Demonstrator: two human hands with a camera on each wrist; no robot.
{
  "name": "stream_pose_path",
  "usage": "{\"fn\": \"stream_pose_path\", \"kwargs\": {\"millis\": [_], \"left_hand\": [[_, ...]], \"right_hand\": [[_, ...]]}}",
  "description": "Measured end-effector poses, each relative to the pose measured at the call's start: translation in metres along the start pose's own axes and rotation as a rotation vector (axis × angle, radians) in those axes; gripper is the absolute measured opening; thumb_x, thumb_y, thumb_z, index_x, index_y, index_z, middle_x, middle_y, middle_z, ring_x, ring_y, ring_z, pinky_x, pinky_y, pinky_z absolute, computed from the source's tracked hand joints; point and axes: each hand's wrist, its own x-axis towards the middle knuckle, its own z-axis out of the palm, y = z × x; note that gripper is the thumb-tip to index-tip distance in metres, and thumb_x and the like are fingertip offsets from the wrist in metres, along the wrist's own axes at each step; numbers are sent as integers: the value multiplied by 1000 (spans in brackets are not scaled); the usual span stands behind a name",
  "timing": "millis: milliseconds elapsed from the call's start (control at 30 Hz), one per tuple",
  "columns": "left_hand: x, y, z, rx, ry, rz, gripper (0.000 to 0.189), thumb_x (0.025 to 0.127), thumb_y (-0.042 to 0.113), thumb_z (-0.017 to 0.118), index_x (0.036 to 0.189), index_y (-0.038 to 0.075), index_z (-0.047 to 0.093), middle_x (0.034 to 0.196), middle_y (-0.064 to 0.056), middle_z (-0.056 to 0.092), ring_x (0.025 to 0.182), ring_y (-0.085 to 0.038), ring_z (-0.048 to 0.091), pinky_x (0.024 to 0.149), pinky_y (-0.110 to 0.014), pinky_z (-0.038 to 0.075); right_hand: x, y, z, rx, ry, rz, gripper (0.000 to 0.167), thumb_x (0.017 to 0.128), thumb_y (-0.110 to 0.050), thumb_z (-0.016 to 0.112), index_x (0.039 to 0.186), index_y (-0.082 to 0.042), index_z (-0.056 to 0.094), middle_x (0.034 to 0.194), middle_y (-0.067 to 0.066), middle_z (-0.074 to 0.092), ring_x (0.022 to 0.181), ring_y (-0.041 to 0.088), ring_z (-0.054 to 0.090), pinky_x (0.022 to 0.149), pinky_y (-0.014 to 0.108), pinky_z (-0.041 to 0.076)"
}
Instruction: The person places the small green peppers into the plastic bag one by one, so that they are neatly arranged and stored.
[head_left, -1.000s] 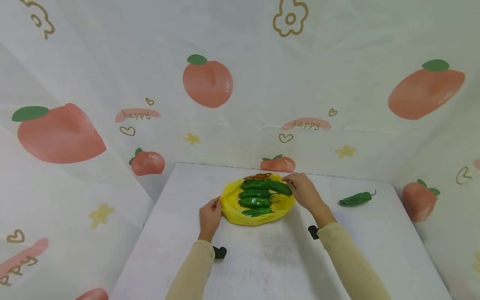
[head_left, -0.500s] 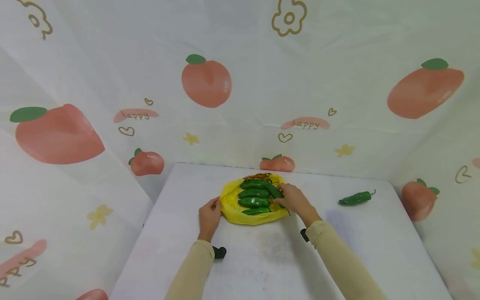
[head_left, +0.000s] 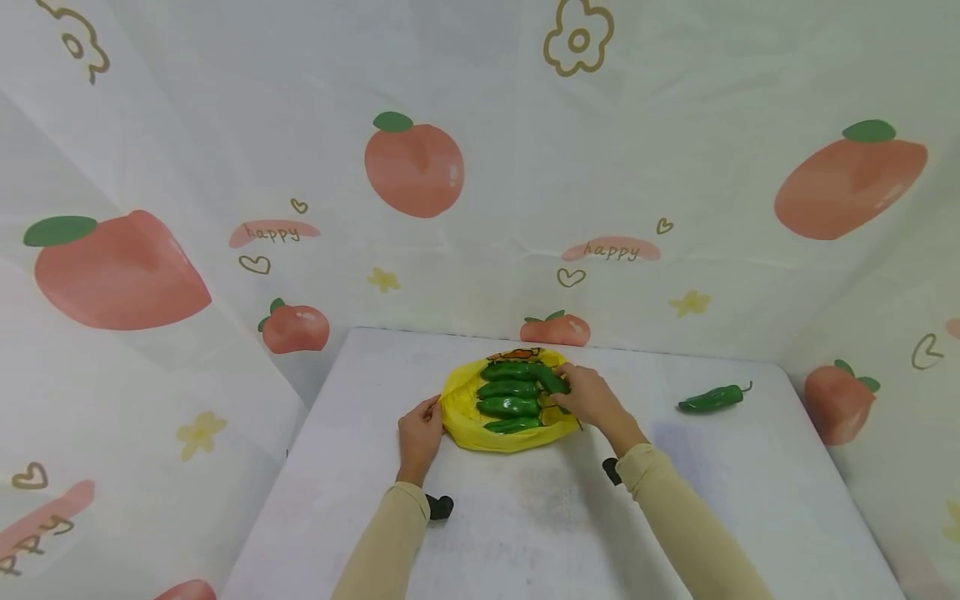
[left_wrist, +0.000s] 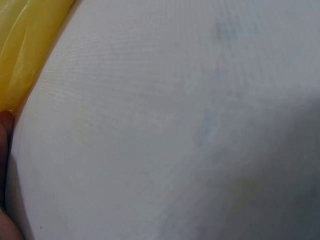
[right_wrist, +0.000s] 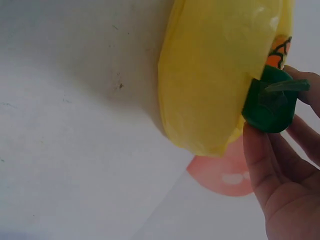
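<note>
A yellow plastic bag (head_left: 487, 438) lies open on the table, and several green peppers (head_left: 508, 407) rest in a row inside it. My left hand (head_left: 420, 433) pinches the bag's left rim; the left wrist view catches only a bit of those fingers and the yellow film (left_wrist: 25, 45). Over the bag's right side my right hand (head_left: 592, 396) grips one more green pepper (head_left: 550, 380), which slants across the ends of the others. Up close in the right wrist view, fingers and thumb hold this pepper (right_wrist: 270, 110) near its stem end, beside the bag's edge.
Another green pepper (head_left: 711, 399) lies alone on the right of the white table (head_left: 540, 525). A patterned cloth wall (head_left: 480, 275) stands right behind the table's back edge, with more cloth on both sides.
My right hand has moved left and slightly down over the bag, turning its pepper from lying along the top of the row to a steep slant. The left hand keeps its place.
</note>
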Motion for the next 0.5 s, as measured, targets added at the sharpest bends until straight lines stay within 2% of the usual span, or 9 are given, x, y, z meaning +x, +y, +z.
{"fn": "stream_pose_path", "kwargs": {"millis": [233,500], "left_hand": [[-1,0,0,-7,6,6,29,101,24,62,122,10,75,103,-10,79,73,-14,67,61,-17,57],[-2,2,0,17,10,8,27,102,23,61,121,11,76,98,-9,79,73,-14,66,61,-18,56]], "right_hand": [[0,-2,-12,55,28,-47,43,93,-17,74,131,-4,61,122,19,70,108,33,66,97,51,57],[2,-5,-19,85,26,-122,42,97,-16,68,137,-6,61,138,15,65,117,33,64,105,53,53]]}}
